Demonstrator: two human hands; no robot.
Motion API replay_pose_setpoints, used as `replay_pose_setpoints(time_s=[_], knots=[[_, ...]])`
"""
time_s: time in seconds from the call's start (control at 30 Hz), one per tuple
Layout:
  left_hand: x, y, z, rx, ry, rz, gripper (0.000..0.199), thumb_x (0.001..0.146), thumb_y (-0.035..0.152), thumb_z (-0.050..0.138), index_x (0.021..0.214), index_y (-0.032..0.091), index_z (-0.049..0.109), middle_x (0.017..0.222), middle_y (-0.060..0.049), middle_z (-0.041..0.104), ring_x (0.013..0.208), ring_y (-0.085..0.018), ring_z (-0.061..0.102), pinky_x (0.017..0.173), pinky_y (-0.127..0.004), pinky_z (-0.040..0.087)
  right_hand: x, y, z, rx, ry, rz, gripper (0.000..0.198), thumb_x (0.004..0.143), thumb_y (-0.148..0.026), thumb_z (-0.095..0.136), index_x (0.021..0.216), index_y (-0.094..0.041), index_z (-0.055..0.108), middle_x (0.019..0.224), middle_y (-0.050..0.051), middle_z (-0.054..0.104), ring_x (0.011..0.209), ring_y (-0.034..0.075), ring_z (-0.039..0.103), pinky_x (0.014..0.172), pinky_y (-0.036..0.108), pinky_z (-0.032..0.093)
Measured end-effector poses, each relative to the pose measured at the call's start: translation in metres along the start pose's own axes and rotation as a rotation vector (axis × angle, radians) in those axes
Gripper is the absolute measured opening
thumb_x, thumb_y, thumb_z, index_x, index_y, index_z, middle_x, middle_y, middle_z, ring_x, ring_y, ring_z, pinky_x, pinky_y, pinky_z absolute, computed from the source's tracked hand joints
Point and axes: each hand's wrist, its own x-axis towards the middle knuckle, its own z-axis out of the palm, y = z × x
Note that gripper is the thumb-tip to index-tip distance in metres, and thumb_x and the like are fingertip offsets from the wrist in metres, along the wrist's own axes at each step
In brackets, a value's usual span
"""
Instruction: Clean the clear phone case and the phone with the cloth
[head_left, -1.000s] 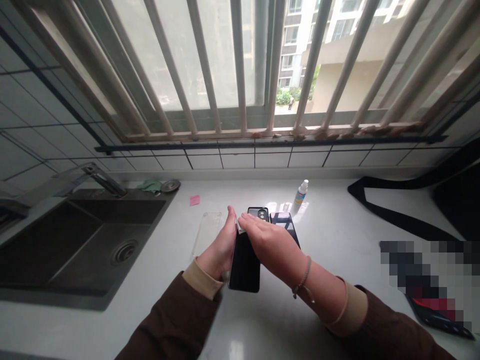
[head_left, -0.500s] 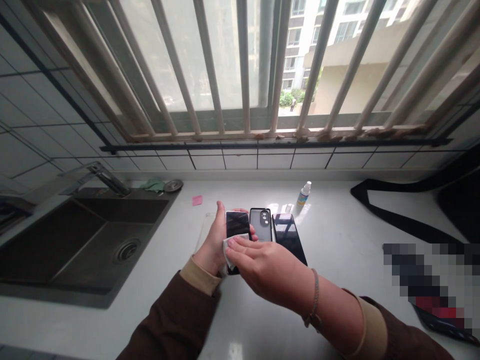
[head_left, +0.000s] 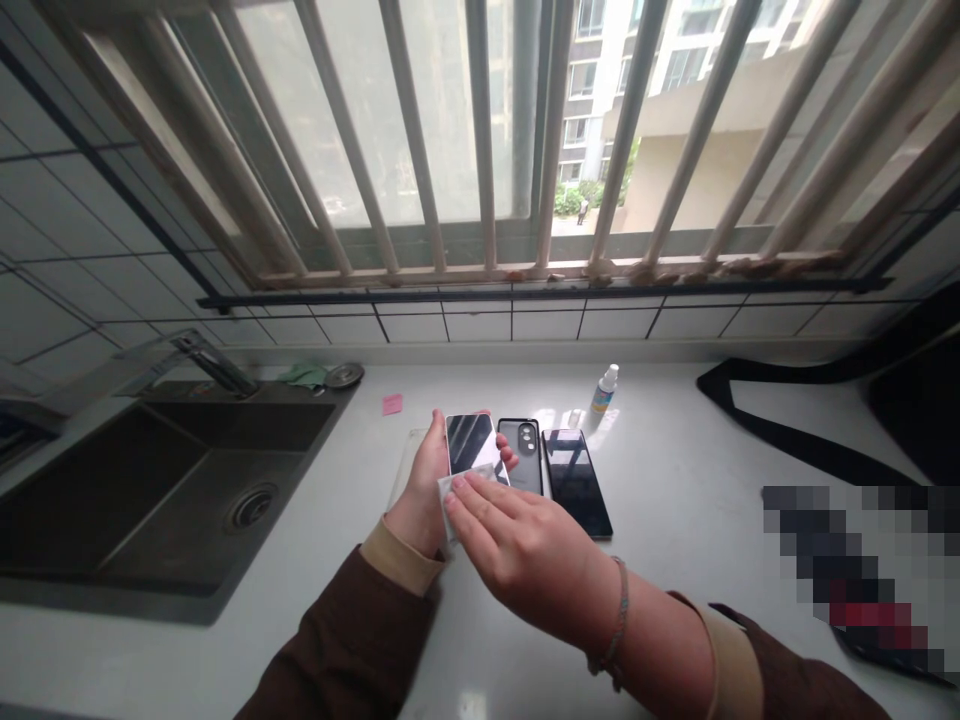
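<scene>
My left hand (head_left: 424,470) is wrapped round a smartphone (head_left: 471,440), its glossy screen facing up above the counter. My right hand (head_left: 517,535) presses a folded white wipe (head_left: 448,492) flat onto the lower part of that screen, the fingers together over it. The phone's bottom end is hidden by this hand. Just right of the held phone lies a dark phone case (head_left: 529,455) with a camera cutout. Beside the case rests a second, black phone (head_left: 577,485), screen up. A clear case (head_left: 405,465) lies partly behind my left hand.
A small white bottle (head_left: 604,390) stands at the back of the counter (head_left: 660,600). A pink sticky note (head_left: 391,404) lies left of the phones. The sink (head_left: 187,480) with its faucet (head_left: 214,362) is at left. A black strap (head_left: 795,430) lies at right; a barred window is ahead.
My right hand has shifted slightly left with the wipe on the screen. The held phone is tilted a little differently and its screen reflects more light.
</scene>
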Motion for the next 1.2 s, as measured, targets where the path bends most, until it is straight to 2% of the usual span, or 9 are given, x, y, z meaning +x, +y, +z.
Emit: replay_pose_setpoints(time_s=[0.2, 0.43, 0.57, 0.7, 0.8, 0.87, 1.0, 1.1, 1.2], knots=[[-0.005, -0.013, 0.001, 0.072, -0.168, -0.155, 0.069, 0.104, 0.064, 0.042, 0.11, 0.004, 0.074, 0.082, -0.021, 0.077, 0.078, -0.031, 0.078, 0.079, -0.041, 0.063, -0.002, 0.01, 0.002, -0.059, 0.041, 0.05, 0.033, 0.101, -0.002, 0.052, 0.125, 0.0, 0.074, 0.129, 0.022, 0.076, 0.121, 0.032, 0.075, 0.101, 0.042, 0.066], [0.002, -0.013, -0.001, 0.059, -0.101, -0.026, 0.064, 0.107, 0.056, 0.037, 0.105, 0.004, 0.075, 0.079, -0.019, 0.076, 0.074, -0.03, 0.077, 0.076, -0.042, 0.064, 0.002, 0.016, -0.006, 0.154, -0.022, 0.011, 0.027, 0.104, -0.008, 0.054, 0.118, -0.008, 0.077, 0.118, 0.014, 0.082, 0.111, 0.026, 0.078, 0.097, 0.035, 0.064], [0.004, -0.014, 0.0, 0.042, -0.164, 0.035, 0.054, 0.108, 0.048, 0.038, 0.111, 0.008, 0.074, 0.087, -0.017, 0.078, 0.074, -0.028, 0.076, 0.078, -0.043, 0.063, 0.009, 0.039, -0.033, 0.376, -0.108, 0.508, 0.019, 0.102, -0.019, 0.065, 0.11, -0.026, 0.081, 0.09, -0.002, 0.084, 0.074, 0.015, 0.078, 0.071, 0.024, 0.059], [0.0, -0.018, -0.002, 0.132, -0.33, -0.119, 0.059, 0.107, 0.053, 0.038, 0.112, 0.008, 0.075, 0.098, -0.021, 0.077, 0.075, -0.03, 0.075, 0.079, -0.049, 0.063, 0.009, 0.069, -0.058, 0.198, 0.071, 0.785, 0.02, 0.105, -0.027, 0.063, 0.112, -0.023, 0.081, 0.091, 0.003, 0.084, 0.074, 0.018, 0.078, 0.065, 0.025, 0.054], [-0.004, -0.023, -0.003, 0.21, -0.426, -0.211, 0.064, 0.106, 0.058, 0.041, 0.115, 0.006, 0.076, 0.108, -0.023, 0.075, 0.082, -0.031, 0.075, 0.081, -0.049, 0.063, 0.003, 0.081, -0.06, -0.094, 0.167, 0.69, 0.027, 0.106, -0.027, 0.059, 0.124, -0.019, 0.078, 0.103, 0.008, 0.085, 0.081, 0.023, 0.08, 0.07, 0.03, 0.056], [-0.007, -0.028, -0.002, 0.251, -0.458, -0.228, 0.066, 0.107, 0.059, 0.04, 0.113, 0.005, 0.077, 0.109, -0.024, 0.075, 0.083, -0.03, 0.074, 0.083, -0.048, 0.063, -0.001, 0.082, -0.053, -0.158, 0.104, 0.584, 0.029, 0.107, -0.021, 0.056, 0.129, -0.017, 0.075, 0.113, 0.01, 0.084, 0.093, 0.025, 0.081, 0.078, 0.031, 0.059], [-0.006, -0.037, 0.001, 0.273, -0.441, -0.213, 0.064, 0.107, 0.059, 0.04, 0.115, 0.006, 0.076, 0.099, -0.021, 0.077, 0.081, -0.032, 0.076, 0.082, -0.048, 0.063, -0.004, 0.071, -0.027, -0.043, -0.125, 0.437, 0.027, 0.102, -0.007, 0.058, 0.125, -0.012, 0.071, 0.121, 0.016, 0.08, 0.108, 0.026, 0.08, 0.091, 0.032, 0.062], [0.001, -0.04, -0.001, 0.134, -0.363, -0.071, 0.044, 0.108, 0.046, 0.049, 0.122, 0.013, 0.074, 0.107, -0.016, 0.079, 0.094, -0.028, 0.077, 0.091, -0.04, 0.06, -0.003, 0.055, -0.011, 0.068, -0.126, 0.323, 0.03, 0.097, 0.0, 0.058, 0.125, -0.008, 0.068, 0.131, 0.021, 0.076, 0.125, 0.029, 0.073, 0.108, 0.038, 0.059], [0.009, -0.038, -0.005, 0.038, -0.289, -0.029, 0.04, 0.108, 0.04, 0.05, 0.105, 0.009, 0.076, 0.098, -0.015, 0.079, 0.095, -0.025, 0.076, 0.094, -0.033, 0.057, 0.0, 0.038, -0.006, 0.148, -0.119, 0.314, 0.032, 0.096, 0.004, 0.054, 0.122, -0.009, 0.067, 0.129, 0.021, 0.076, 0.124, 0.028, 0.074, 0.107, 0.039, 0.06]])
